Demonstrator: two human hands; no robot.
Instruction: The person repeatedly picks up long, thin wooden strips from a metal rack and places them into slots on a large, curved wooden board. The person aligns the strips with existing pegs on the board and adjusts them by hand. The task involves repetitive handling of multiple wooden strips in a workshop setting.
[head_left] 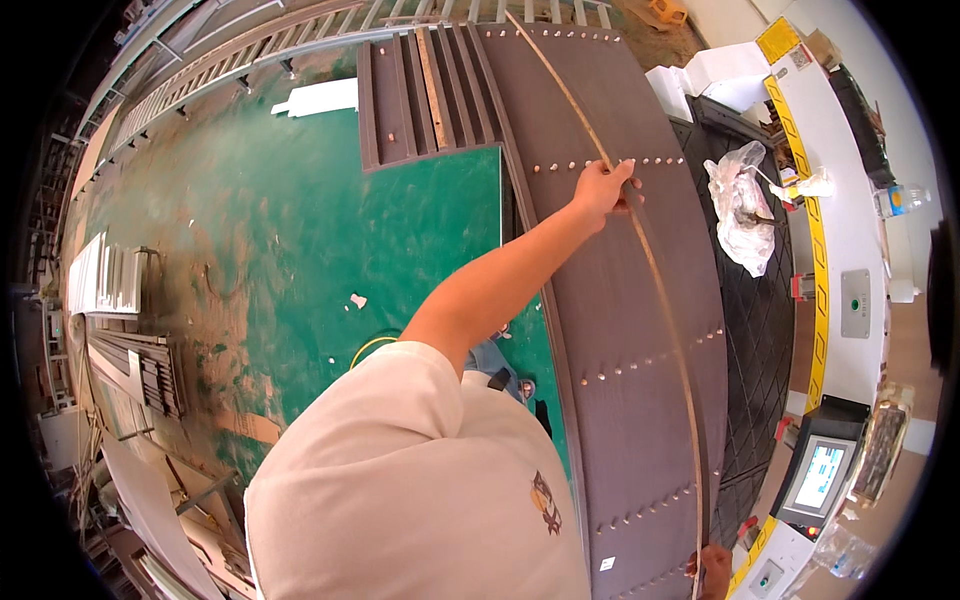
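I have the left hand [608,190] pinching the long strip [657,275] farther off, the right hand [714,572] gripping it near, over the brown panels [640,430]; uneven tilting could twist it and knock the pegs [617,371] askew.

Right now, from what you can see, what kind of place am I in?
Probably a woodworking or furniture workshop: there's a large brown panel with rows of small pegs, stacked boards on the left, and a control screen on the right.

A long, pale-edged strip [657,275] — contact hard to tell — runs lengthwise over the brown panel [610,290].
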